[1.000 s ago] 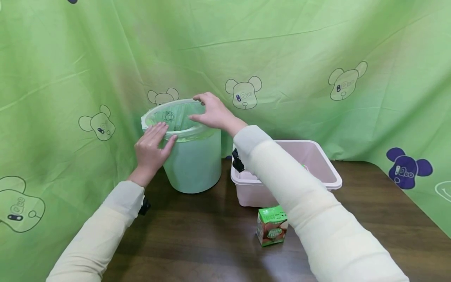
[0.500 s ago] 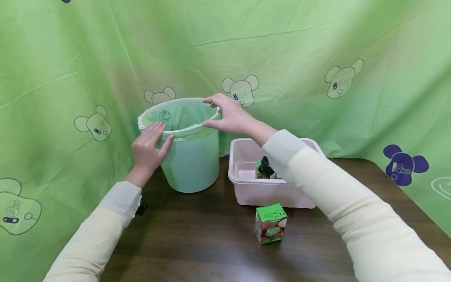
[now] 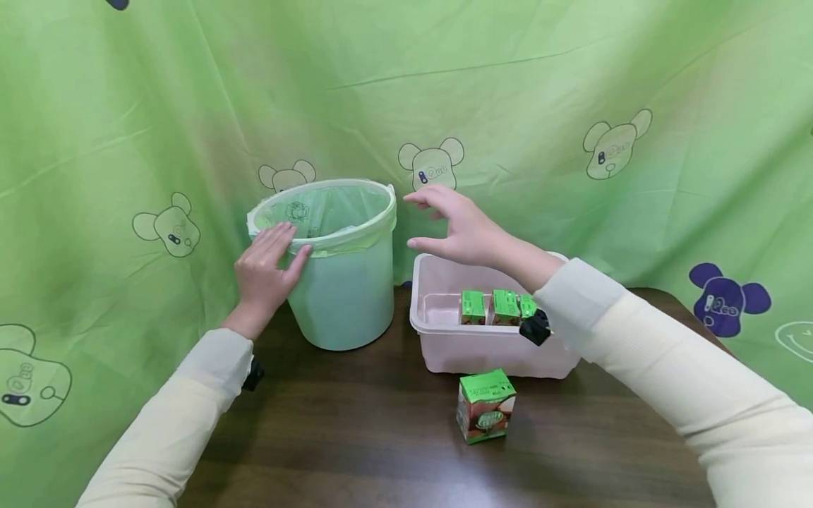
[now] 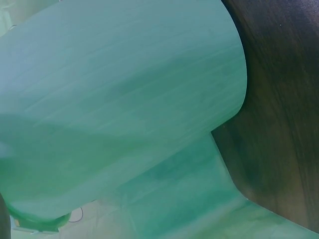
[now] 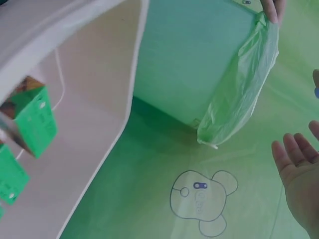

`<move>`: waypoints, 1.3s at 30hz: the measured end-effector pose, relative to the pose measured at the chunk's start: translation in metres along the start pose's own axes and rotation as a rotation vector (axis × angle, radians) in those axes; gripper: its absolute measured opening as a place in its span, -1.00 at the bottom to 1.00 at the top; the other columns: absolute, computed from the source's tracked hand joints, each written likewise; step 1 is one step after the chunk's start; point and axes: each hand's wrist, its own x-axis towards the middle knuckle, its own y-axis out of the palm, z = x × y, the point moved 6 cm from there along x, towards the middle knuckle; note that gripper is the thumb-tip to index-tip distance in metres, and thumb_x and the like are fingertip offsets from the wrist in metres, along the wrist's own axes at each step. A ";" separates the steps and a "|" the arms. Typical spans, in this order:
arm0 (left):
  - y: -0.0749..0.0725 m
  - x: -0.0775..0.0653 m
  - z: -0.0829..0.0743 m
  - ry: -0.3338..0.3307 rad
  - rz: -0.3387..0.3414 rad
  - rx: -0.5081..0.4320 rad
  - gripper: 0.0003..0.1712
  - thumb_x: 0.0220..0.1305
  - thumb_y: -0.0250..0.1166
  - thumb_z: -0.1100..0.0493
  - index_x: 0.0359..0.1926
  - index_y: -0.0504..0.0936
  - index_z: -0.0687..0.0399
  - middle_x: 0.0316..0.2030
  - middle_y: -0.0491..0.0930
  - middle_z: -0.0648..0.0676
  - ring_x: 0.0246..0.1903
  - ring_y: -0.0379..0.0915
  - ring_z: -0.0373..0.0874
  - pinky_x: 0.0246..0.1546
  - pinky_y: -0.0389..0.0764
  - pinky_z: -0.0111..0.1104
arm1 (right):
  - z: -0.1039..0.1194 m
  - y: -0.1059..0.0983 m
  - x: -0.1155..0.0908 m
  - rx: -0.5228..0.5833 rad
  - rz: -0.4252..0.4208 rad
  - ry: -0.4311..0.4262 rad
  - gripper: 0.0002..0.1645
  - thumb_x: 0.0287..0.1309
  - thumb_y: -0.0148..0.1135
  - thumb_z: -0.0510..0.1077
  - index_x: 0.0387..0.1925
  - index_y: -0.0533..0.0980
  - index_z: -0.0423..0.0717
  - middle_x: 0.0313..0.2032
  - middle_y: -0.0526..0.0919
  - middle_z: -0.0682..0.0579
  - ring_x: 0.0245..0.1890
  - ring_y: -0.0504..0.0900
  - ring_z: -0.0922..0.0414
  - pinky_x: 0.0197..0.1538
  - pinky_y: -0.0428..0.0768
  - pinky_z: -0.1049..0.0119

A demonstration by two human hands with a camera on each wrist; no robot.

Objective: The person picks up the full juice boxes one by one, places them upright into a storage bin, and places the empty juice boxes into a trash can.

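Note:
A pale green trash bin (image 3: pixel 343 296) stands upright on the table, and a thin green bag (image 3: pixel 356 241) lines it, folded outward over the rim. My left hand (image 3: pixel 263 271) rests on the near left of the rim, fingers laid straight over the edge and thumb against the outside. Just right of the bin, my right hand (image 3: pixel 470 226) is in the air, apart from the rim, thumb and fingers spread with nothing between them. In the right wrist view, the liner (image 5: pixel 241 84) hangs loosely over the bin's edge. The left wrist view is filled mostly by the bin's wall (image 4: pixel 124 89).
Right of the bin is a pink plastic tub (image 3: pixel 495 353), partly under my right forearm. Several small green-topped cartons (image 3: pixel 504 303) stand in it. Another carton (image 3: pixel 485 406) stands on the dark wooden table (image 3: pixel 356 437) in front. A green printed cloth (image 3: pixel 508 85) hangs behind.
My right hand has left the bin's rim and moved to the right, uncovering cartons in the tub. My left hand stays on the rim.

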 end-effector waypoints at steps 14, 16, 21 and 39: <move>0.001 0.000 0.001 0.001 0.019 0.005 -0.47 0.31 0.21 -0.11 -0.05 0.69 0.29 -0.06 0.64 0.26 -0.03 0.60 0.15 0.14 0.48 -0.09 | 0.011 -0.001 -0.066 0.064 -0.024 -0.100 -0.29 0.01 0.45 -0.28 0.23 0.41 -0.26 0.17 0.47 -0.09 0.15 0.44 0.01 0.10 0.52 0.11; 0.001 0.000 0.001 0.003 0.019 0.007 -0.47 0.31 0.21 -0.11 -0.05 0.69 0.29 -0.06 0.64 0.26 -0.03 0.60 0.15 0.14 0.49 -0.09 | 0.012 0.000 -0.075 0.076 -0.021 -0.105 -0.29 0.00 0.45 -0.31 0.22 0.41 -0.26 0.16 0.47 -0.08 0.14 0.44 0.02 0.08 0.54 0.15; 0.001 -0.001 0.001 0.002 0.006 0.001 -0.45 0.32 0.19 -0.14 -0.06 0.69 0.29 -0.07 0.65 0.25 -0.04 0.60 0.15 0.11 0.51 -0.06 | 0.011 0.005 -0.095 0.084 0.001 -0.087 -0.27 -0.02 0.47 -0.29 0.23 0.41 -0.19 0.14 0.49 -0.01 0.11 0.47 0.10 0.07 0.56 0.18; 0.002 -0.002 0.003 0.000 -0.005 -0.006 -0.46 0.31 0.21 -0.13 -0.06 0.70 0.28 -0.07 0.65 0.25 -0.05 0.60 0.14 0.10 0.51 -0.05 | 0.011 0.038 -0.154 0.217 0.157 -0.065 -0.29 0.00 0.49 -0.18 0.22 0.44 -0.07 0.16 0.52 0.04 0.13 0.47 0.13 0.09 0.50 0.28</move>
